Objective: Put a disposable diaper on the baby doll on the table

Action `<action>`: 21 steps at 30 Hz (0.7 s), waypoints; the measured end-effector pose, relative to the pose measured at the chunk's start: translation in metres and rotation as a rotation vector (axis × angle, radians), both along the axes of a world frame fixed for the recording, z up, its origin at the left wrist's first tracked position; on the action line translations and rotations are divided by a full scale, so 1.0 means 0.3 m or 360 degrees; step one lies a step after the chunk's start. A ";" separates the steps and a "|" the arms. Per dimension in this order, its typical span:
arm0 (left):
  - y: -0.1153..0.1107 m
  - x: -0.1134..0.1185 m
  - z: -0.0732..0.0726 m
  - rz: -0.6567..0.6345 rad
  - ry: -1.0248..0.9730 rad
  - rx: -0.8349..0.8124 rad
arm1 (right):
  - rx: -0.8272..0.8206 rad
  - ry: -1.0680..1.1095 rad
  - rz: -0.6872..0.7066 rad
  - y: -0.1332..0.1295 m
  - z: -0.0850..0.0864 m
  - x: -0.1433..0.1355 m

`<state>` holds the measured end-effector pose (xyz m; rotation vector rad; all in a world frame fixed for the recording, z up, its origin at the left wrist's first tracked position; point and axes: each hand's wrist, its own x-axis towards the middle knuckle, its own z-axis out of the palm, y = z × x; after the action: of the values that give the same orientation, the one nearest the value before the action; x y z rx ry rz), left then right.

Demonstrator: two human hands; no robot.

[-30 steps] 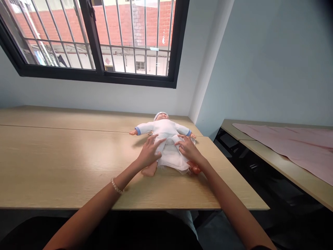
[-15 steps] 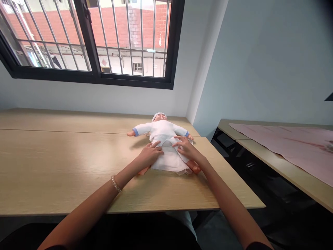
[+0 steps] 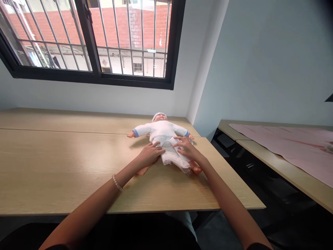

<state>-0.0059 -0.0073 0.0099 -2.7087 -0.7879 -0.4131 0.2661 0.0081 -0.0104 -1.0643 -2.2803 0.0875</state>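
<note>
A baby doll [image 3: 162, 128] in a white top with blue cuffs and a pale cap lies on its back, arms spread, head away from me. Over its hips and between its legs is a white diaper [image 3: 173, 158], its near end bunched and ruffled. My left hand [image 3: 151, 154] grips the left edge of the diaper at the doll's hip, with fingers bent. On the other side, my right hand [image 3: 187, 147] has curled fingers on the diaper's right part. The doll's feet show below my wrists. My fingertips are partly hidden in the white material.
The doll lies on a light wooden table [image 3: 65, 166], near its right end. A barred window [image 3: 130, 45] is above the table. Across a dark gap at right, another table [image 3: 241, 140] carries a pink sheet [image 3: 291, 146].
The near end of the diaper has gone from spread wide and flat to narrower and bunched, its left side drawn in to the right. Both hands have stayed nearly in place.
</note>
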 end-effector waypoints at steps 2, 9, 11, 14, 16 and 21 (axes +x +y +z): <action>0.000 -0.005 0.006 0.0002 -0.0020 -0.0026 | -0.0010 0.0003 0.0007 -0.004 0.006 0.001; -0.013 -0.023 0.011 -0.0017 -0.0078 -0.0065 | -0.0031 -0.0008 0.0023 -0.026 0.024 -0.007; -0.014 -0.027 0.008 -0.0013 -0.0064 -0.0051 | -0.0025 -0.0016 0.0026 -0.028 0.024 -0.008; -0.016 -0.031 0.003 -0.0033 -0.0017 -0.0011 | -0.0020 -0.0022 0.0036 -0.025 0.019 -0.004; -0.020 -0.032 0.001 -0.0058 0.0037 0.0029 | -0.0022 -0.0028 0.0037 -0.023 0.014 0.000; -0.034 -0.025 -0.002 -0.0126 0.0097 0.0097 | -0.0018 -0.0030 0.0039 -0.021 0.012 0.007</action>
<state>-0.0133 -0.0174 0.0093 -2.6886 -0.6431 -0.3638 0.2682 0.0019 -0.0069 -1.0475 -2.3125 0.1008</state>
